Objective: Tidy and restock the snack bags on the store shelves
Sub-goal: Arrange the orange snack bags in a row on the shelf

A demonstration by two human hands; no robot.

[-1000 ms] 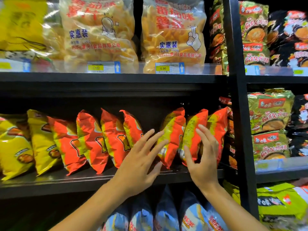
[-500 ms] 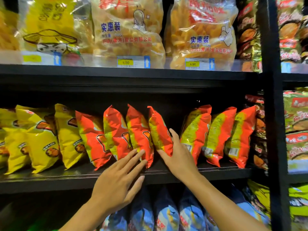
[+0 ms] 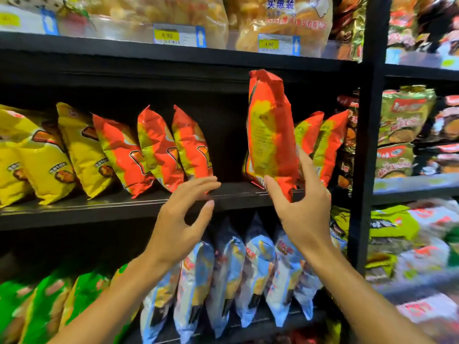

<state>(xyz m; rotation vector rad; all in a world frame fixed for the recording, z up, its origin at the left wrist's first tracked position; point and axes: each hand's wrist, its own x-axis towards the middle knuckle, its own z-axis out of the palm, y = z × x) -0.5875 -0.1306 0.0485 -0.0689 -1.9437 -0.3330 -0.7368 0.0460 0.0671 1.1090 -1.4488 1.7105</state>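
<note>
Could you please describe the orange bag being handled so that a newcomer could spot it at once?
Find the middle black shelf, below the price tags. Towards its right end, the right hand grips one orange bag by its bottom corner. Unlike the leaning orange bags beside it, it stands upright and rises well above their tops.

Red-orange raised bag (image 3: pixel 270 135), yellow panel

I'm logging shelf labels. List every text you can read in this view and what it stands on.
"4.90": yellow price tag on the top shelf rail.
"4.90": second price tag on the same rail, further right.
"实惠装": blue print on the clear snack bag on the top shelf.
The red line under that, the print on the orange bag in the right hand, and the other packets: too blurred to read.
</note>
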